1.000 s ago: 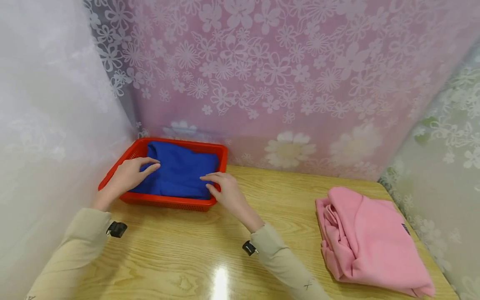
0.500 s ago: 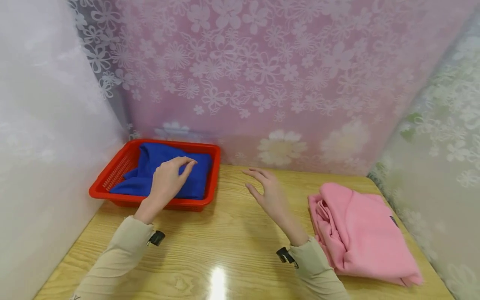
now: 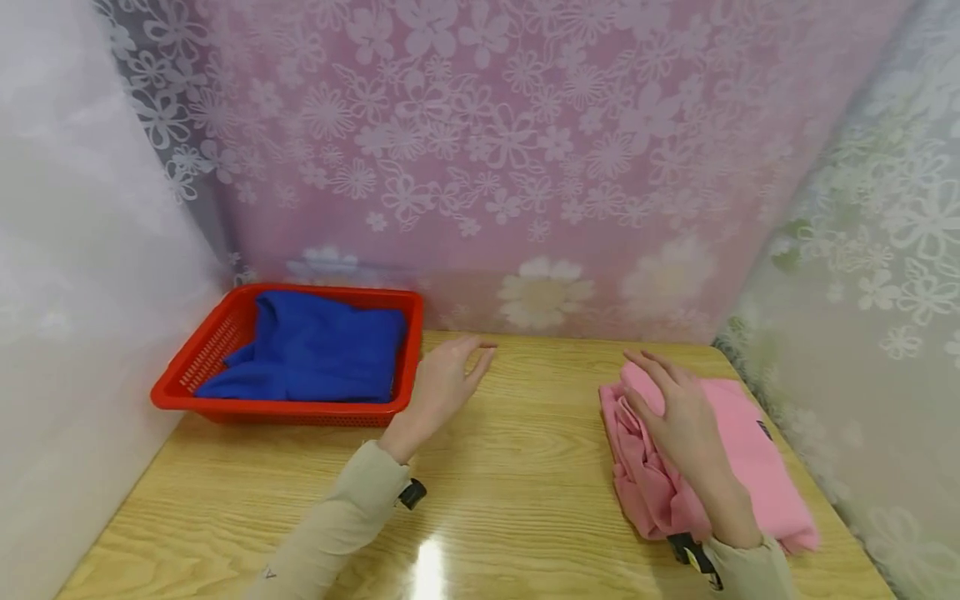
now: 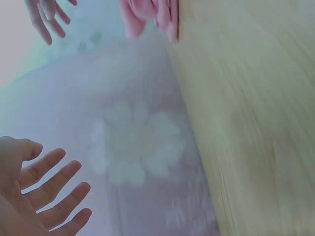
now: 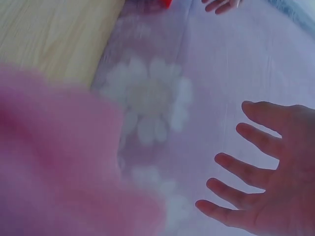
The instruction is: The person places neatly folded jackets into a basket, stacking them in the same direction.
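My left hand (image 3: 442,382) is held over the table just right of the red basket, fingers spread and holding nothing, as the left wrist view (image 4: 42,191) also shows. My right hand (image 3: 682,425) hovers over the folded pink garment (image 3: 742,442), overlapping it in the head view. In the right wrist view the right hand (image 5: 261,167) has its fingers apart with nothing between them, and the pink garment (image 5: 59,157) fills the lower left, blurred. A dark label shows on the garment's right side. A folded blue garment (image 3: 330,346) lies inside the red plastic basket (image 3: 285,408).
The wooden table (image 3: 510,492) spans between basket and pink garment. A pink flowered curtain (image 3: 480,167) hangs along the back edge. White sheeting (image 3: 97,292) stands on the left, and a flowered sheet (image 3: 862,358) on the right.
Both hands have left the basket with the blue garment and moved right. The right hand is now over the pink garment, the left just past the basket. The head view has shifted slightly right.
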{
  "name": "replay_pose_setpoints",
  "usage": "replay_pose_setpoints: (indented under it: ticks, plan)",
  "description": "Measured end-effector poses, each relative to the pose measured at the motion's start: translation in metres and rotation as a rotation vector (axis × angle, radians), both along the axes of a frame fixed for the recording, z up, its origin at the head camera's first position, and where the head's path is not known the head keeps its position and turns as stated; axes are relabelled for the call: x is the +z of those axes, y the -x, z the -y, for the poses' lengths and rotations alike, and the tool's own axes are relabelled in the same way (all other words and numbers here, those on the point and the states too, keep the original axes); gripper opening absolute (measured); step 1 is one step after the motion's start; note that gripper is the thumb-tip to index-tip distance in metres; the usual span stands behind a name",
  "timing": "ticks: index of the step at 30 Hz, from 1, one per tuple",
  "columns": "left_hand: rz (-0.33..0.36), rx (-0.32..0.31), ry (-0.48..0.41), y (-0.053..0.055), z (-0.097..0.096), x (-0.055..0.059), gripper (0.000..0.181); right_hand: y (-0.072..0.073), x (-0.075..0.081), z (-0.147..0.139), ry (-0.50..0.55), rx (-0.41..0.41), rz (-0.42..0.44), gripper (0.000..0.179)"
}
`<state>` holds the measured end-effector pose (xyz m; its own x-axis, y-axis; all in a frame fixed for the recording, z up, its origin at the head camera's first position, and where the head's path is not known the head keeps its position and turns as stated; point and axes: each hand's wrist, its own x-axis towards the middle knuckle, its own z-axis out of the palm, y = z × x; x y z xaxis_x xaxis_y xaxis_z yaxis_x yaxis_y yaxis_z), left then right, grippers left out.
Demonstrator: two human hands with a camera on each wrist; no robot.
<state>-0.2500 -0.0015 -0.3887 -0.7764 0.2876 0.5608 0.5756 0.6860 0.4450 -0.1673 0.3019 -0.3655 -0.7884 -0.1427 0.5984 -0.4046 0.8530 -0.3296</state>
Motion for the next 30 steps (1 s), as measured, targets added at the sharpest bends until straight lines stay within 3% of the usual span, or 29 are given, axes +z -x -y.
replay_pose_setpoints:
  ticks: [6,10,20,26,30]
  plan:
    - [0.012,-0.078,0.047,-0.007,-0.053,-0.006,0.034,-0.010,-0.006,-0.061,-0.004,-0.036,-0.059,0.050]
    - [0.015,-0.141,0.071,-0.015,-0.085,-0.009,0.039,-0.014,-0.017,-0.099,-0.011,-0.054,-0.020,0.050]
    - [0.116,-0.233,0.287,-0.041,-0.155,-0.025,0.065,-0.031,-0.049,-0.167,-0.138,-0.132,0.313,0.058]
    - [0.111,-0.285,0.488,-0.054,-0.190,-0.040,0.073,-0.040,-0.060,-0.184,-0.179,-0.180,0.441,0.063]
    - [0.130,-0.310,0.573,-0.060,-0.203,-0.050,0.071,-0.041,-0.064,-0.185,-0.176,-0.188,0.547,0.062]
